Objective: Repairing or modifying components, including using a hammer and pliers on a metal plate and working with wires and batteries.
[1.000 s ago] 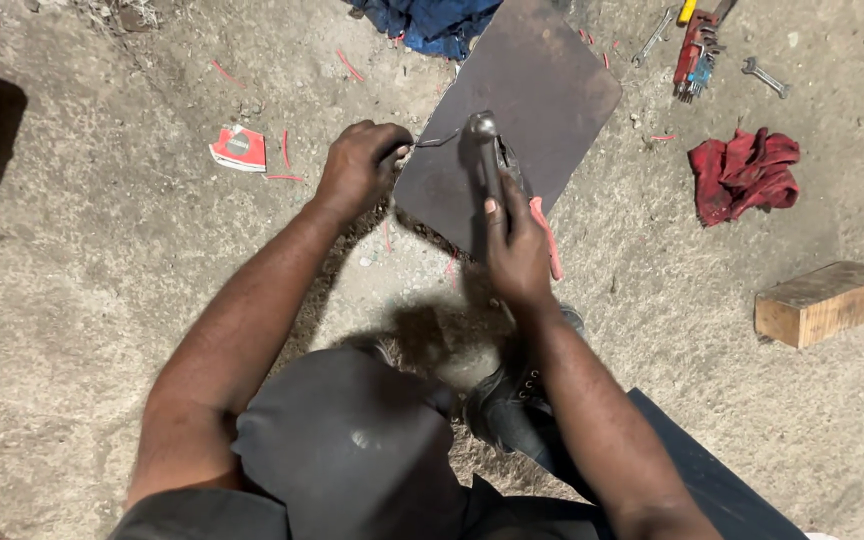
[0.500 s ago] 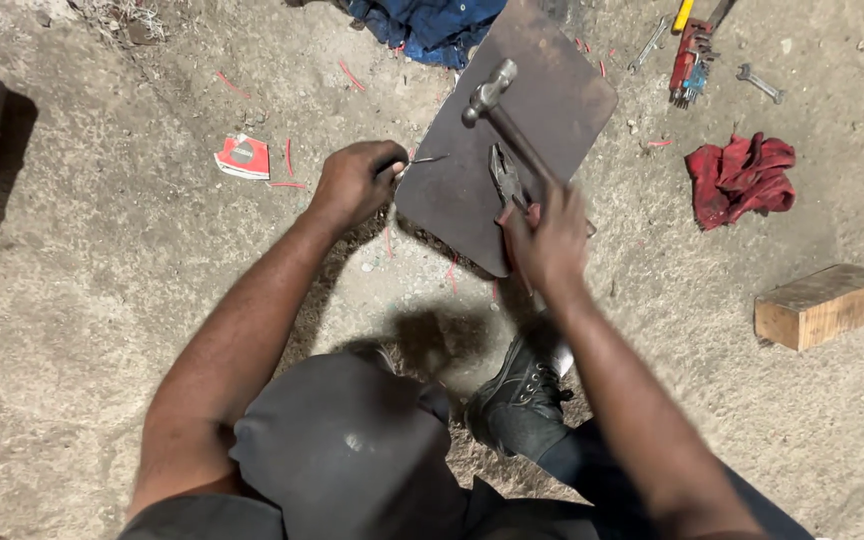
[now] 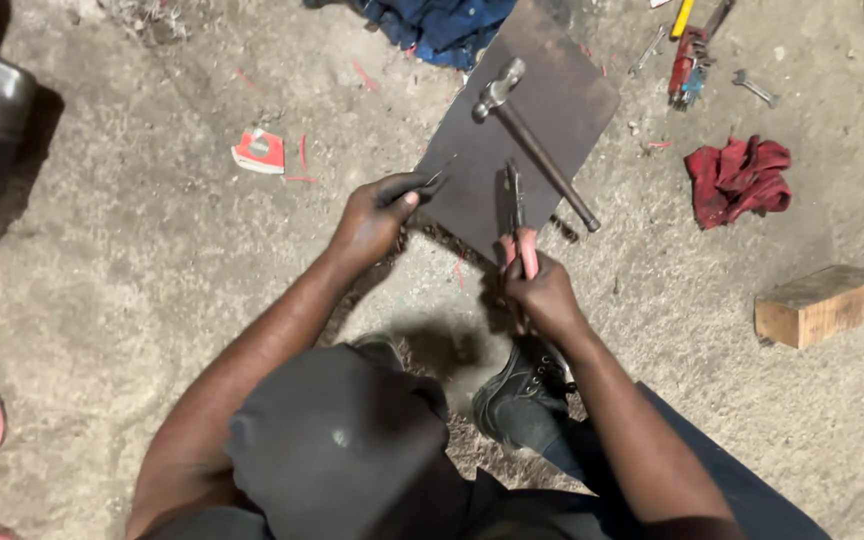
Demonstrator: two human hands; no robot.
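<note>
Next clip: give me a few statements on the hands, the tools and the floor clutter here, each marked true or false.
1. The hammer lies on the metal plate, in nobody's grip. True.
2. The right hand holds red-handled pliers. True.
3. The left hand grips the hammer. False: it pinches a small dark piece at the plate's edge.
4. The red rag lies on the plate. False: it lies on the ground, right of it.
5. A wooden block sits on the ground. True.

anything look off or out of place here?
Nothing is broken or spilled. The hammer lies loose across the metal plate, beside the pliers in the right hand. Red scraps and small tools lie scattered on the ground.
</note>
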